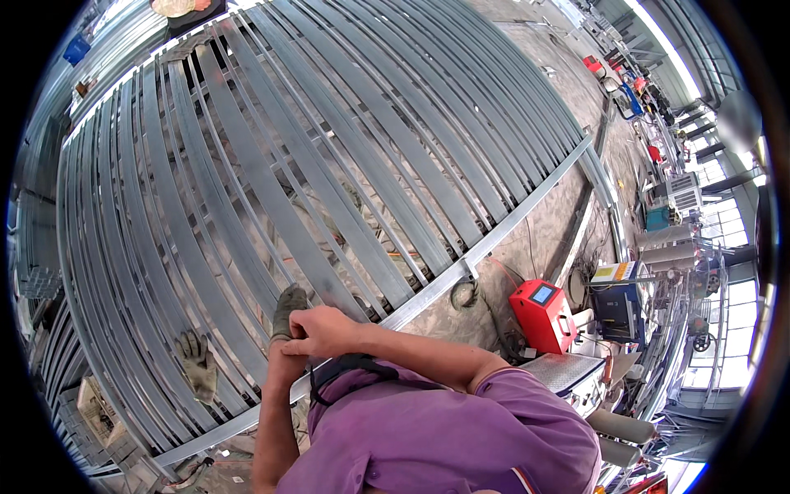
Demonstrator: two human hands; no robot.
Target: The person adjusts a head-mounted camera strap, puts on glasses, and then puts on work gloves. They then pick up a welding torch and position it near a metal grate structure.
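Note:
My left hand (289, 313) wears a dark grey-green work glove and points away from me over the metal slats; how its fingers are held is hard to make out. Bare and closed, my right hand (322, 331) pinches the glove's cuff at my left wrist. A second work glove (197, 367), pale and worn, lies flat on the slats to the left, its fingers pointing away from me. Beneath both hands spreads a large frame of long parallel grey metal slats (284, 206), edged on my side by a metal rail (440, 284).
To the right on the floor stands a red machine (543, 317) with a small screen, near a metal checker-plate surface (562, 372). Cables run below the slats. A person (177, 8) is at the far edge, with a glove-like shape (186, 48) on the slats nearby. Metal stock is stacked left.

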